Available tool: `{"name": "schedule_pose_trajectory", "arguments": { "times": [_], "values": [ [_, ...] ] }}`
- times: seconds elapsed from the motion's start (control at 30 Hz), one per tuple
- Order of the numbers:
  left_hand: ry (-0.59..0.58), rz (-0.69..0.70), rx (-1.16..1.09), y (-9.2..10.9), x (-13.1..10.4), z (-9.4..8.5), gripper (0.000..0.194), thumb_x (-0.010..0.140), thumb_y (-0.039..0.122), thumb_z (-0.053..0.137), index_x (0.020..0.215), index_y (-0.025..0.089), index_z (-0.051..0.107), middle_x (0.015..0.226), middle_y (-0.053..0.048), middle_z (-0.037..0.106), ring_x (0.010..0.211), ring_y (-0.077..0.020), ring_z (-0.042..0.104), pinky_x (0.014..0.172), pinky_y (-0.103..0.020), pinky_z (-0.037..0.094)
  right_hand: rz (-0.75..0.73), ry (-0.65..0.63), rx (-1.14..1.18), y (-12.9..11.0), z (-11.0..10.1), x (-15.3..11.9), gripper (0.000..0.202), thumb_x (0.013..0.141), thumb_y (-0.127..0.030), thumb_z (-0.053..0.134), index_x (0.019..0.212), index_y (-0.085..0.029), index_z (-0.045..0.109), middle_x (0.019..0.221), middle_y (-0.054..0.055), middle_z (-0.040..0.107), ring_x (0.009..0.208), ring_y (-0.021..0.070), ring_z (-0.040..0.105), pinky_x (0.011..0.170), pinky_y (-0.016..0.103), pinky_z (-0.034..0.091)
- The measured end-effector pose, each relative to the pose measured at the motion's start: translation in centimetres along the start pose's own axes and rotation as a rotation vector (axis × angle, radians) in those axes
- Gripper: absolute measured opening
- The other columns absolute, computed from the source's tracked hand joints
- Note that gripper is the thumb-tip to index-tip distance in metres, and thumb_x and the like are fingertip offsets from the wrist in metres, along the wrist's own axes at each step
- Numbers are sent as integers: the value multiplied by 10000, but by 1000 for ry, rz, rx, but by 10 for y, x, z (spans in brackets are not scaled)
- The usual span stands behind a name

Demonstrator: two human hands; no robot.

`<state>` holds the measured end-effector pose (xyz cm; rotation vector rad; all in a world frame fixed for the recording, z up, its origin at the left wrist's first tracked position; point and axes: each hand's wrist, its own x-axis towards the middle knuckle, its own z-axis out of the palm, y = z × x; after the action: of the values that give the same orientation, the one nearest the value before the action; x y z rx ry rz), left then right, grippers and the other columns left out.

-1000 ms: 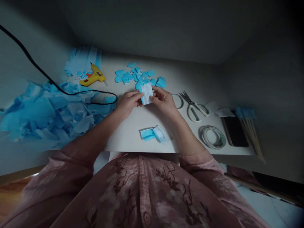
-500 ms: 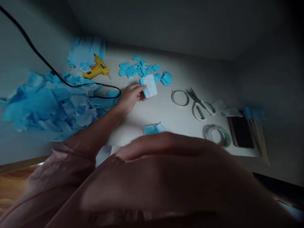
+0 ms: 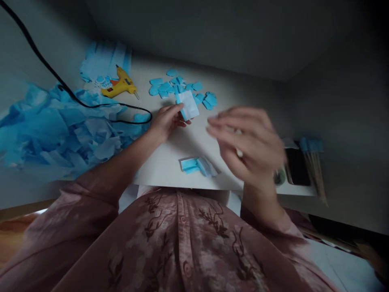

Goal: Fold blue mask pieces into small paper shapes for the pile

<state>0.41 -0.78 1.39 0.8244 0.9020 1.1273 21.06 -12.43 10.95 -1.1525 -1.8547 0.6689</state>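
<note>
My left hand (image 3: pixel 167 121) is closed on a small rectangular piece of blue and white fabric (image 3: pixel 189 105), pinched between thumb and fingers with its white face up. To its right my right hand (image 3: pixel 247 140) is in the air above the table, slightly blurred. Its fingers are loosely bent with gaps between them, and nothing shows in them. Nearer to me, two folded blue and white fabric pieces (image 3: pixel 197 166) lie on the table. Beyond the left hand is a loose cluster of small cut blue pieces (image 3: pixel 164 88).
A yellow glue gun (image 3: pixel 121 84) lies beside a stack of blue face masks (image 3: pixel 106 61). Its black cord (image 3: pixel 73 95) loops past a heap of blue scraps (image 3: pixel 69 129). At right are a dark phone (image 3: pixel 298 166) and blue-tipped sticks (image 3: pixel 316 170). My right hand hides the scissors.
My right hand has moved from close to the camera to above the table's right side, uncovering the two folded pieces and my shirt. The left hand keeps its fabric piece.
</note>
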Motion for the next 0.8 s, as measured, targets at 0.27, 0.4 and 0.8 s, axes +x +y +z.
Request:
{"name": "schedule_pose_trajectory", "arguments": {
  "times": [0.27, 0.4, 0.8],
  "values": [
    [-18, 4, -123, 0, -2, 3, 191, 903, 313, 748, 843, 164, 645, 667, 17, 667, 650, -138, 680, 762, -309, 587, -433, -65, -487, 83, 40, 61, 410, 997, -181, 576, 1377, -327, 625, 1532, 50, 606, 1491, 324, 487, 1229, 666, 418],
    [-36, -12, -133, 1, -5, 5, 148, 927, 270, 710, 842, 164, 650, 715, 10, 684, 709, -135, 699, 768, -289, 571, -466, -74, -456, 93, 53, 66, 331, 1012, -190, 567, 1296, -335, 656, 1503, 34, 612, 1511, 303, 463, 1229, 635, 426],
    [-126, 38, -42, -5, -4, 2, 332, 705, 368, 896, 740, 159, 639, 692, 6, 686, 700, -143, 683, 761, -310, 551, -412, 91, -325, 118, 60, 57, 138, 1001, -395, 655, 975, -333, 776, 1354, 8, 704, 1363, 296, 570, 1175, 589, 458]
  ]
}}
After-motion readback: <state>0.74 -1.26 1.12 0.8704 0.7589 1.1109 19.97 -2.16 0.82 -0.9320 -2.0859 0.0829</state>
